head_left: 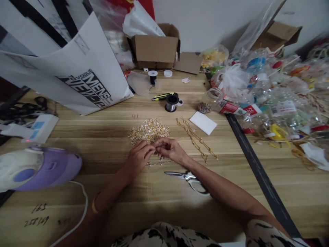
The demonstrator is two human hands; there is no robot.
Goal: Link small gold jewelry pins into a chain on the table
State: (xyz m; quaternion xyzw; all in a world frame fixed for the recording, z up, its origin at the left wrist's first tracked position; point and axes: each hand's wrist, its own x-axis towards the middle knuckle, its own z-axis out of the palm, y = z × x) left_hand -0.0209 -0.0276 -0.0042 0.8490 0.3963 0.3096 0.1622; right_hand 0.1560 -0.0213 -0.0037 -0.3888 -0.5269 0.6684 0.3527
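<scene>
My left hand (140, 156) and my right hand (170, 150) meet over the wooden table (108, 144), fingertips pinched together on a small silver beaded piece (157, 162) that trails onto the wood below them. Just beyond my fingers lies a heap of small gold and clear bead parts (149, 131). Two gold bead chains (196, 140) stretch to the right of the heap. White-handled scissors (189, 179) lie shut under my right forearm.
A wire spool (171, 102), a black thread spool (153, 77) and a white pad (203, 122) lie further back. A cardboard box (156, 48) and a printed paper bag (84, 79) stand behind. Plastic jars and bags (269, 92) crowd the right; a purple device (41, 168) sits left.
</scene>
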